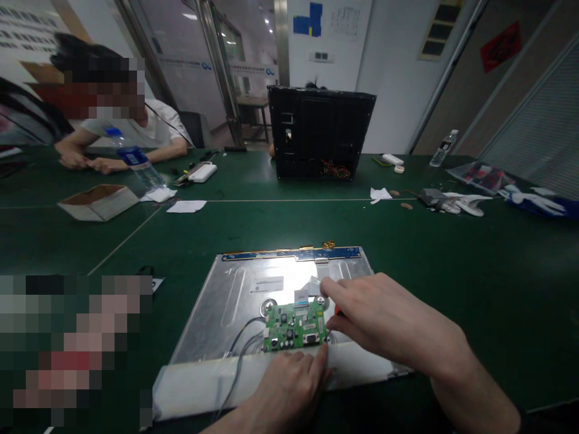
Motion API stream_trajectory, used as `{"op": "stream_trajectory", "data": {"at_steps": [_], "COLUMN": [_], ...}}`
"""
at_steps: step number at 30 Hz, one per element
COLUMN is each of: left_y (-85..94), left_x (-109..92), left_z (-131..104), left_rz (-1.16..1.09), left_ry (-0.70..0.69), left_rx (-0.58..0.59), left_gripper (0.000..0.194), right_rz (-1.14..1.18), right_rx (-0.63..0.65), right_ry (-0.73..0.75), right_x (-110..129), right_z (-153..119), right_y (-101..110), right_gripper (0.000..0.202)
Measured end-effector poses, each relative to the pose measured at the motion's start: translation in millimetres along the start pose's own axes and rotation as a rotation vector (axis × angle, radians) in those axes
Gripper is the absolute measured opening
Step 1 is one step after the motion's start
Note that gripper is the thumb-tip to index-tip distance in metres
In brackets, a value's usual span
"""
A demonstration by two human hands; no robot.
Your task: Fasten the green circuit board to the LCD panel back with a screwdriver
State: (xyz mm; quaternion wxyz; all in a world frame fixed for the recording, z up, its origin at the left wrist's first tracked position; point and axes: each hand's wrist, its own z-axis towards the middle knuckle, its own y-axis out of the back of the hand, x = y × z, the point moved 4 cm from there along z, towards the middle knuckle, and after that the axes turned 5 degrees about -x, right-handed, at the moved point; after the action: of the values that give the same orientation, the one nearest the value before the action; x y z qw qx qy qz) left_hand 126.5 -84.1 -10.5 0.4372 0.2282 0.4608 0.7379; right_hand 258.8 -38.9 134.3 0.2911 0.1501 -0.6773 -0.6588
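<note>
A green circuit board [294, 327] lies on the silver metal back of a flat display panel [212, 295], with grey cables at its left and a flat ribbon cable [301, 298] at its top edge. At the board's lower right corner, my left hand [294, 377] presses with its index finger, the other fingers curled. My right hand [384, 310] is closed at the board's right edge around an orange-handled tool [338, 310], mostly hidden by the fingers. A white strip [194, 386] covers the panel's near edge, and a blue board [271, 255] runs along its far edge.
Across the green table [452, 271] stands a black monitor housing [321, 132]. At the left are an open carton [99, 202], a water bottle [140, 163] and a seated person [158, 126]. Gloves [465, 204] and another bottle [444, 149] lie or stand at the right.
</note>
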Motion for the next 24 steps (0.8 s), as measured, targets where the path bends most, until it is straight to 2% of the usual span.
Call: {"op": "stream_trajectory", "data": {"at_steps": [8,14,19,24], "left_y": [0.7,1.2,-1.5,-1.6], "left_x": [0.0,0.6,-0.8,-0.8], "left_z": [1.6,0.4,-1.6,-0.4], "left_rz": [-0.001,0.005,0.011,0.011], "left_ry": [-0.002,0.000,0.000,-0.002], "left_rx": [0.031,0.036,0.030,0.030], "left_gripper": [0.031,0.028,0.025,0.026], "right_rz": [0.031,0.020,0.010,0.035], "right_rx": [0.009,-0.025,-0.003,0.026], "right_ry": [0.135,0.082,0.016,0.098], "right_x": [3.4,0.0,0.3,4.4], "right_z": [-4.0,-1.7,-0.4,-1.8], "right_y": [1.8,-2.0,0.3,1.9], "right_gripper": [0.026,0.020,0.016,0.022]}}
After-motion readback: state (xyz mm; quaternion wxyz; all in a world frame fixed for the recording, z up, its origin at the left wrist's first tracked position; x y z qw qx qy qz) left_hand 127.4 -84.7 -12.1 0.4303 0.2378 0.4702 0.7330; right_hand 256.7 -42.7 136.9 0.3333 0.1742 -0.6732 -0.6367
